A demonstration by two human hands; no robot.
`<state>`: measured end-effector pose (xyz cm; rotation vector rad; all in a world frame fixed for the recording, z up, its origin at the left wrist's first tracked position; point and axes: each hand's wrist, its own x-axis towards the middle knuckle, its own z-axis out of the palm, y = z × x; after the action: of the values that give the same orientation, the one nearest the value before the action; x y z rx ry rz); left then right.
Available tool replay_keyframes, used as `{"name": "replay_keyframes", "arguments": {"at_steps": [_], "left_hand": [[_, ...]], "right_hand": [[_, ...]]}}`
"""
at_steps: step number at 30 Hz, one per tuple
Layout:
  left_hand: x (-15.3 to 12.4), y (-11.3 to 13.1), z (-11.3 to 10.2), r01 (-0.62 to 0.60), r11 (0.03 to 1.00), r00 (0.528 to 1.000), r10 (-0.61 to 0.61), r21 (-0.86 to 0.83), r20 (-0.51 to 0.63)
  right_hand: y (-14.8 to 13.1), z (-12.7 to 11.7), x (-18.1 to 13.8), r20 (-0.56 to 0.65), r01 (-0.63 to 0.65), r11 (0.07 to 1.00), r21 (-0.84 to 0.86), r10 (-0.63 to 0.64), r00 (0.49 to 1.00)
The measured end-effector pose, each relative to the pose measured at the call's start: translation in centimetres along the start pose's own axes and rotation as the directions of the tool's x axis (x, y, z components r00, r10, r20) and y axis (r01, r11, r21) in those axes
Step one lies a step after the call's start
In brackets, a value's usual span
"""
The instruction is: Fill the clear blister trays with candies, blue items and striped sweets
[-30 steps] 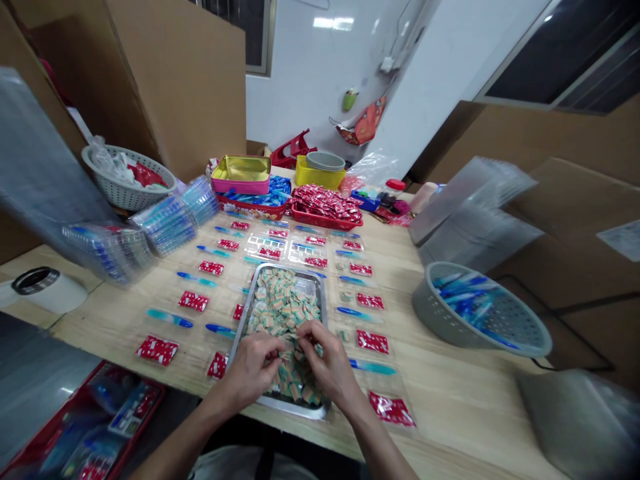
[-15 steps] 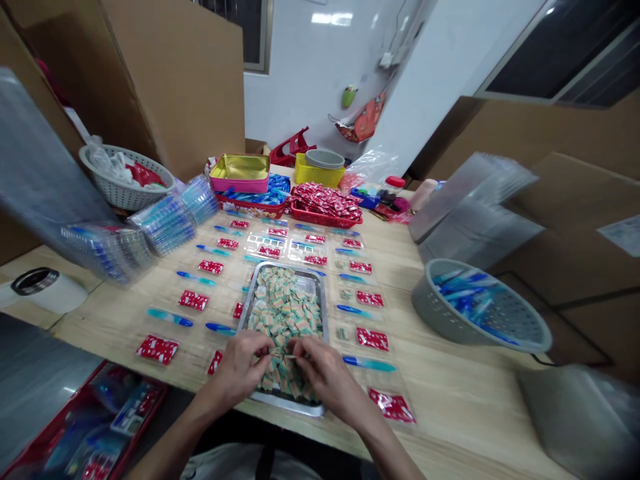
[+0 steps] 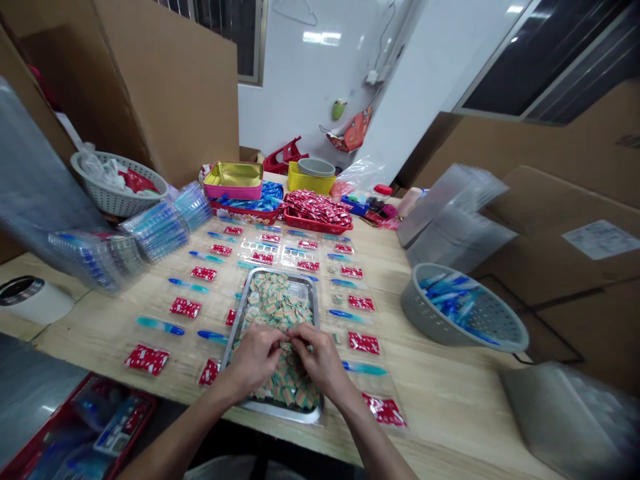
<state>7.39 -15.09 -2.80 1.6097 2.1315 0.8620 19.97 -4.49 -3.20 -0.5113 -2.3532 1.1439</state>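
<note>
A metal tray (image 3: 320,320) stands near the table's front edge, filled with small green, orange and cream striped pieces (image 3: 280,300). Above its middle, my left hand (image 3: 257,357) and my right hand (image 3: 317,357) meet fingertip to fingertip. Both are closed in a pinch; the fingers hide whatever lies between them. Clear plastic trays lie in rows on both sides of the metal one. Many carry a blue-teal pen (image 3: 367,369) and a red patterned packet (image 3: 364,343); some on the right also hold striped pieces.
A grey basket of pens (image 3: 410,313) stands at right. Behind are a red tray of packets (image 3: 320,227), a pink tin (image 3: 235,192) and a yellow basket (image 3: 300,180). Stacked clear trays (image 3: 155,230), a white basket (image 3: 115,200) and a white cup (image 3: 50,303) are at left.
My hands have come closer together over the metal tray, and their fingertips now meet. The whole view has shifted slightly, with the table's contents appearing further left.
</note>
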Motion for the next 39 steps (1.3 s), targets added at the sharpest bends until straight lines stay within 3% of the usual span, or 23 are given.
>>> {"name": "replay_keyframes", "arguments": {"at_steps": [6,12,25,32,36,39], "left_hand": [[-0.1,-0.2,0.5,0.028,1.000,0.999,-0.029,0.010,0.021],[-0.2,-0.3,0.7,0.064,0.998,0.998,-0.064,-0.006,0.004],[0.4,-0.1,0.1,0.055,0.998,0.998,-0.055,-0.034,0.005],[2.3,-0.5,-0.3,0.127,0.958,0.992,-0.121,-0.257,0.039],[4.2,-0.3,-0.4,0.097,0.938,0.995,-0.097,-0.332,0.018],[5.3,-0.8,0.0,0.089,0.912,0.993,-0.112,-0.401,-0.035]], "right_hand": [[-0.2,-0.3,-0.4,0.049,-0.008,0.999,0.046,0.005,0.999],[-0.3,-0.2,-0.7,0.094,-0.006,1.000,-0.016,0.008,0.996],[-0.1,0.3,-1.2,0.008,0.022,1.000,0.011,-0.022,1.000],[0.0,0.2,-0.4,-0.085,0.105,0.994,-0.039,-0.108,0.990],[0.8,-1.4,1.6,-0.082,0.007,0.998,0.054,-0.003,0.997],[3.6,-4.4,5.1,-0.011,-0.137,0.961,0.240,0.144,0.990]]}}
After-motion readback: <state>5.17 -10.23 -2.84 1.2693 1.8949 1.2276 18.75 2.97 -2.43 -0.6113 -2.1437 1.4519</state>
